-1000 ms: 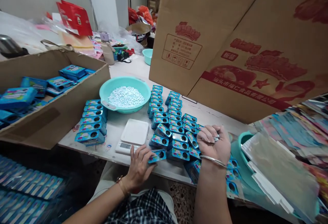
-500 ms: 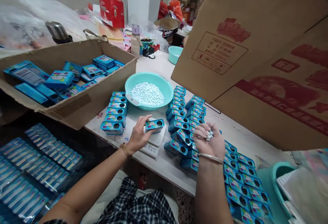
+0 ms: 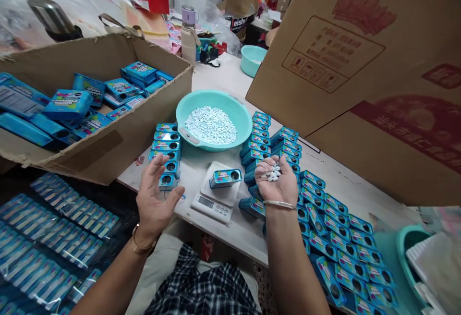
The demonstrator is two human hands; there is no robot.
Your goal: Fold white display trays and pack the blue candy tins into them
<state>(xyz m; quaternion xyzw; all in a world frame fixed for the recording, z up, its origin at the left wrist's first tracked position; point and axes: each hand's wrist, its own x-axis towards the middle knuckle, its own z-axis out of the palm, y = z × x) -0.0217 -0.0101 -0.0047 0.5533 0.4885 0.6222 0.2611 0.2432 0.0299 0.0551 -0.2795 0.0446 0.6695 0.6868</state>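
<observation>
On the white digital scale (image 3: pixel 213 208) stands one small blue candy box (image 3: pixel 225 178), its round dark opening at the right of its top. My left hand (image 3: pixel 154 197) is open and holds nothing. Its fingers are spread at the near end of a row of blue candy boxes (image 3: pixel 166 145); I cannot tell whether it touches them. My right hand (image 3: pixel 279 185) is palm up with curled fingers, holding a small heap of white candies (image 3: pixel 272 174) just right of the scale. Behind the scale, a turquoise basin (image 3: pixel 243 130) contains many more white candies (image 3: pixel 211 125).
Several rows of blue boxes (image 3: pixel 342 238) stand along the table at right. An open cardboard carton (image 3: pixel 151 118) with loose blue boxes is at left. A big carton (image 3: pixel 324 94) leans at back right. Wrapped packs (image 3: pixel 65 233) lie low at left; a turquoise bucket (image 3: pixel 406 243) stands far right.
My left hand has let go of the blue box on the scale and moved left to the row of boxes. My right hand has shifted slightly left, still holding candies.
</observation>
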